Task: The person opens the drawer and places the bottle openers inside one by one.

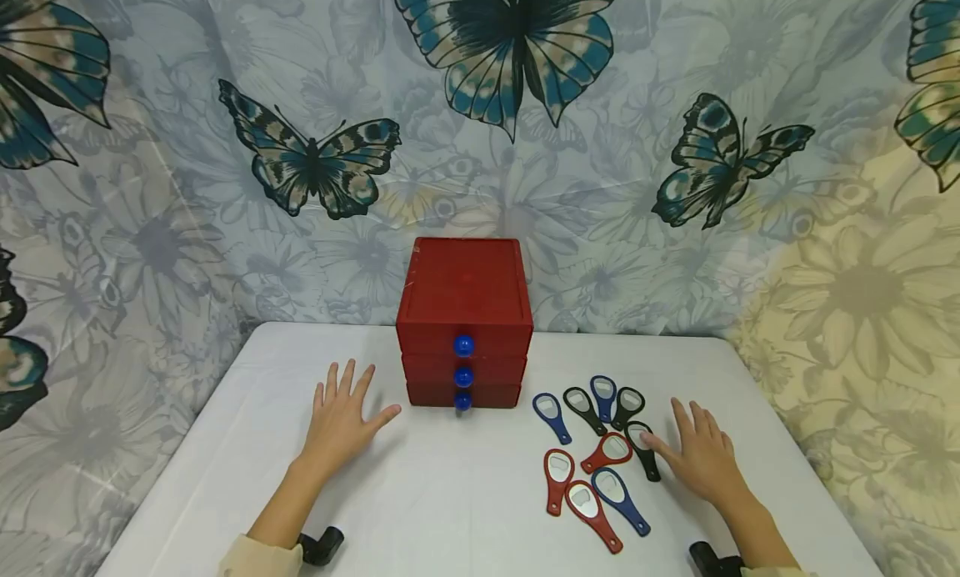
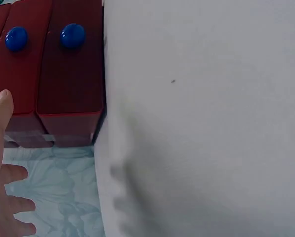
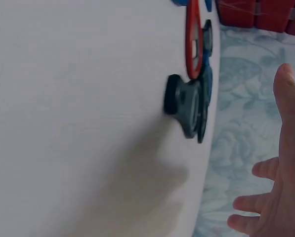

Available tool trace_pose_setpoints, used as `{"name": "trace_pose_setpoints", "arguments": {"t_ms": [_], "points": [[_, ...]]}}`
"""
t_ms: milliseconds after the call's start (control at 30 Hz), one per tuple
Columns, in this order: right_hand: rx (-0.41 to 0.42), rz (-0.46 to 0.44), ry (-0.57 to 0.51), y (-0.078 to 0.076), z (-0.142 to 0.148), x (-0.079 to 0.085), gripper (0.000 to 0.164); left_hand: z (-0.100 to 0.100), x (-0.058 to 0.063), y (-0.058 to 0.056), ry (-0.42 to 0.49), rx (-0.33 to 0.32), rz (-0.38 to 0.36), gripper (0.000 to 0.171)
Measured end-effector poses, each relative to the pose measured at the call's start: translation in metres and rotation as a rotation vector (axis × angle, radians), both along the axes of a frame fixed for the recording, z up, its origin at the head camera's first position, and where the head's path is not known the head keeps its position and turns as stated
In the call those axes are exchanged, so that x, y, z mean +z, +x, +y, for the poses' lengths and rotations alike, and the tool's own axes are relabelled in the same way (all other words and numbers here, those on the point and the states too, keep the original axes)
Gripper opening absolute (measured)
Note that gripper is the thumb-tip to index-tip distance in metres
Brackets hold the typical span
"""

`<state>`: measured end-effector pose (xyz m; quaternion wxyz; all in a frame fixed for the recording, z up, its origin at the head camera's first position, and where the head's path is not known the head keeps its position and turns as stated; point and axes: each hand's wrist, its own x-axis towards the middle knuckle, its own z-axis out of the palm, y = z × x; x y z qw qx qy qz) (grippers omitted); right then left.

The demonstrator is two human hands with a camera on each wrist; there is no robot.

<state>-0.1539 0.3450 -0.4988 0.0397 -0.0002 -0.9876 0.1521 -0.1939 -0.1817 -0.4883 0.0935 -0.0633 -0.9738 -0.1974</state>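
In the head view my left hand (image 1: 343,420) hovers above the white table, its fingers spread and holding nothing. It is left of a red box of three drawers (image 1: 465,281), each with a round blue knob (image 1: 463,345). My right hand (image 1: 701,459) is also spread over the table. Its thumb reaches over or beside a black bottle opener (image 1: 651,467); contact cannot be told. Several more bottle openers lie left of it, among them a red opener (image 1: 604,534), a blue opener (image 1: 634,515) and a dark opener (image 1: 596,423).
The white table (image 1: 450,494) runs back to a cloth (image 1: 465,185) printed with butterflies and flowers. The drawer box stands at the table's back edge. A black wrist camera mount (image 1: 322,547) shows at the left wrist and another mount (image 1: 712,560) at the right.
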Motion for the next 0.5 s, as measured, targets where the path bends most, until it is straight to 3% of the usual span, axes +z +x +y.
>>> {"name": "trace_pose_setpoints", "arguments": {"t_ms": [300, 500], "points": [[0.077, -0.033, -0.031, -0.014, -0.011, 0.027, 0.090, -0.001, 0.014, -0.009, 0.128, -0.033, -0.101, 0.090], [0.114, -0.016, -0.099, -0.016, -0.023, 0.041, 0.088, -0.002, 0.019, -0.010, 0.217, -0.066, -0.119, 0.090]]}}
